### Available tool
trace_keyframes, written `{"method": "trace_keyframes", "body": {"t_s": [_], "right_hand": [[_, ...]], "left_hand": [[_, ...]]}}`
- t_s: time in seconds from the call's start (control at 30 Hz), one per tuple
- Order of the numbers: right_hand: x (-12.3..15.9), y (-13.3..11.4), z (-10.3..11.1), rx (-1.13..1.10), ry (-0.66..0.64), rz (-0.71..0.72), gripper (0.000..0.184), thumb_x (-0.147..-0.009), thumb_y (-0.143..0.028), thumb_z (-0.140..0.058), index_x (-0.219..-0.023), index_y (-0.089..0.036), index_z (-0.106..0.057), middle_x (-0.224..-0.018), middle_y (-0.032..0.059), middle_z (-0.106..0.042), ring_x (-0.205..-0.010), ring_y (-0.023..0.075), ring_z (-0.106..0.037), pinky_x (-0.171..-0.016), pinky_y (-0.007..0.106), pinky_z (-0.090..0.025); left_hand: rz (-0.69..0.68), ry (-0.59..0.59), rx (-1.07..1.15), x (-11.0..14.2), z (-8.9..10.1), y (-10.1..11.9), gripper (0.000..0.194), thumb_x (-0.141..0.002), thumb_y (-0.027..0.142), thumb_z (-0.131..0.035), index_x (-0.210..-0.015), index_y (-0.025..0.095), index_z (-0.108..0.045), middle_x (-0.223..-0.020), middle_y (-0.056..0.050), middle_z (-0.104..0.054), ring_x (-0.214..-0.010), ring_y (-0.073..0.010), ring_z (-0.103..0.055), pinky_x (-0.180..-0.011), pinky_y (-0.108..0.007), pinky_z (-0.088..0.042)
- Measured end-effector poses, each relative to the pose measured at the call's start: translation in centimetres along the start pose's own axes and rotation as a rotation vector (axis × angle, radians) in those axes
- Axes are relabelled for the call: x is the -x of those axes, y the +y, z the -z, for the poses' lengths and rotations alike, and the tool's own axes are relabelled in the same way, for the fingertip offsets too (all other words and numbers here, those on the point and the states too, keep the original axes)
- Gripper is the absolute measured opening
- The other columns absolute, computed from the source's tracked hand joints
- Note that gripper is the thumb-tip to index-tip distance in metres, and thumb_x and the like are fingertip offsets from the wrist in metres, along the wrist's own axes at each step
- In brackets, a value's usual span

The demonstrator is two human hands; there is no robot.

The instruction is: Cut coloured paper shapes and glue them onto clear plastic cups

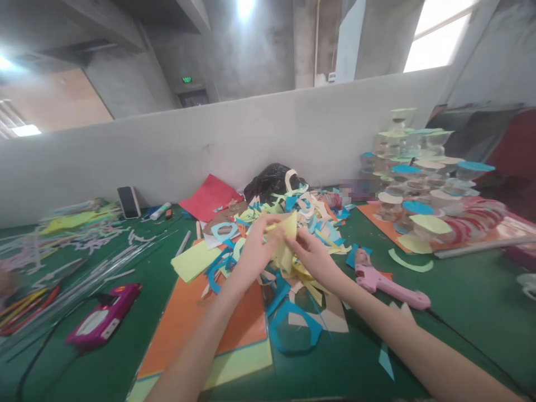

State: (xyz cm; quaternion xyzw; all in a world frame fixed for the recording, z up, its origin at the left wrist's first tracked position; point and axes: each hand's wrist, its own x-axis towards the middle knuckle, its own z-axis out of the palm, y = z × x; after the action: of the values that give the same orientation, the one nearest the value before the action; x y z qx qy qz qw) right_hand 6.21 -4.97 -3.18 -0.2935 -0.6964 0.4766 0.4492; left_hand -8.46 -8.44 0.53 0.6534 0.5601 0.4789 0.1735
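A piece of yellow paper (288, 230) is held up between my two hands, over a heap of coloured paper scraps (307, 206). My left hand (258, 243) grips its left side, with the fingers curled and slightly blurred. On the right side, my right hand (312, 254) pinches the paper's edge between thumb and fingers. Just below and left lies a pale yellow-green stack of paper (196, 261). An orange sheet (234, 318) is under my left forearm. Blue paper rings with cut-out middles (295, 349) lie in front of the heap.
A pink glue gun (393, 287) with a cord lies to the right. Clear cups topped with coloured paper (419, 167) stand stacked at the back right. A magenta device (104, 315), thin clear sticks (121, 262) and a leaning phone (129, 202) are on the left. A white partition (188, 145) runs behind.
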Motion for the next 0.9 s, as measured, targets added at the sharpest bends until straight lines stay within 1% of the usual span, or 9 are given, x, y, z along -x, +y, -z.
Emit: {"method": "trace_keyframes", "body": {"t_s": [0.1,0.2,0.37,0.47,0.63,0.7,0.77,0.83,0.9], "right_hand": [[-0.1,0.0,0.4,0.077,-0.015,-0.043,0.034,-0.089,-0.052,-0.046,-0.081,-0.019,-0.052,-0.07,-0.0024,-0.047,-0.064,0.0137,-0.046,-0.057,0.026,-0.038],[-0.4,0.3,0.9,0.124,-0.012,-0.058,0.034,-0.088,-0.051,-0.048,-0.077,-0.019,-0.051,-0.065,-0.0046,-0.04,-0.059,0.0123,-0.039,-0.055,0.026,-0.032],[-0.9,0.8,1.5,0.147,-0.013,-0.053,0.036,-0.09,-0.05,-0.046,-0.075,-0.018,-0.053,-0.063,-0.004,-0.04,-0.06,0.0122,-0.038,-0.054,0.025,-0.03],[-0.9,0.7,1.6,0.158,-0.028,-0.048,0.036,-0.089,-0.049,-0.047,-0.072,-0.018,-0.053,-0.064,-0.0029,-0.043,-0.061,0.0126,-0.041,-0.054,0.025,-0.031],[-0.8,0.3,1.3,0.196,-0.058,-0.039,0.035,-0.089,-0.046,-0.048,-0.07,-0.018,-0.058,-0.063,-0.0013,-0.053,-0.062,0.0138,-0.047,-0.055,0.025,-0.036],[-0.8,0.3,1.3,0.214,-0.049,-0.034,0.035,-0.091,-0.045,-0.046,-0.078,-0.017,-0.063,-0.07,0.0011,-0.061,-0.066,0.0157,-0.053,-0.059,0.027,-0.04],[-0.9,0.4,1.3,0.234,-0.024,-0.026,0.034,-0.093,-0.042,-0.042,-0.093,-0.018,-0.066,-0.083,0.004,-0.067,-0.074,0.0179,-0.057,-0.066,0.029,-0.044],[-0.8,0.6,1.4,0.271,-0.019,0.006,0.034,-0.094,-0.034,-0.041,-0.116,-0.019,-0.061,-0.098,0.0059,-0.068,-0.074,0.0175,-0.059,-0.069,0.031,-0.047],[-0.7,0.7,1.6,0.326,-0.054,0.09,0.041,-0.093,-0.025,-0.039,-0.133,-0.022,-0.051,-0.113,0.0077,-0.066,-0.077,0.0167,-0.061,-0.074,0.033,-0.049]], "left_hand": [[0.179,-0.005,0.205,0.1,-0.2,-1.9,0.03,-0.085,0.039,-0.059,-0.106,0.019,-0.061,-0.11,-0.009,-0.067,-0.102,-0.0221,-0.062,-0.087,-0.033,-0.048],[0.268,-0.031,0.309,0.1,-0.2,-2.8,0.034,-0.079,0.041,-0.065,-0.103,0.017,-0.063,-0.104,-0.009,-0.07,-0.096,-0.0222,-0.064,-0.083,-0.032,-0.049],[0.259,-0.021,0.317,0.2,-0.2,-2.0,0.041,-0.079,0.04,-0.064,-0.114,0.02,-0.062,-0.1,-0.006,-0.068,-0.094,-0.0192,-0.063,-0.076,-0.027,-0.049],[0.325,-0.024,0.297,0.5,-0.3,-1.6,0.042,-0.081,0.044,-0.061,-0.116,0.02,-0.062,-0.103,-0.007,-0.069,-0.092,-0.0203,-0.064,-0.067,-0.025,-0.049],[0.34,-0.095,0.38,0.8,-0.4,-1.7,0.043,-0.08,0.051,-0.062,-0.108,0.018,-0.067,-0.1,-0.007,-0.072,-0.09,-0.0225,-0.066,-0.077,-0.03,-0.05],[0.344,-0.087,0.385,0.8,-0.4,-1.6,0.044,-0.078,0.052,-0.065,-0.104,0.017,-0.068,-0.096,-0.006,-0.073,-0.084,-0.0218,-0.067,-0.074,-0.029,-0.05],[0.354,-0.045,0.386,0.8,-0.2,-1.4,0.045,-0.076,0.051,-0.067,-0.103,0.016,-0.068,-0.095,-0.006,-0.073,-0.082,-0.0208,-0.066,-0.07,-0.028,-0.05],[0.374,-0.002,0.403,0.8,-0.1,-1.3,0.044,-0.078,0.051,-0.065,-0.107,0.017,-0.066,-0.098,-0.006,-0.072,-0.08,-0.0195,-0.066,-0.066,-0.027,-0.05],[0.399,0.022,0.414,0.8,0.0,-1.3,0.043,-0.08,0.05,-0.061,-0.11,0.019,-0.064,-0.099,-0.006,-0.071,-0.077,-0.0182,-0.066,-0.062,-0.026,-0.05]]}}
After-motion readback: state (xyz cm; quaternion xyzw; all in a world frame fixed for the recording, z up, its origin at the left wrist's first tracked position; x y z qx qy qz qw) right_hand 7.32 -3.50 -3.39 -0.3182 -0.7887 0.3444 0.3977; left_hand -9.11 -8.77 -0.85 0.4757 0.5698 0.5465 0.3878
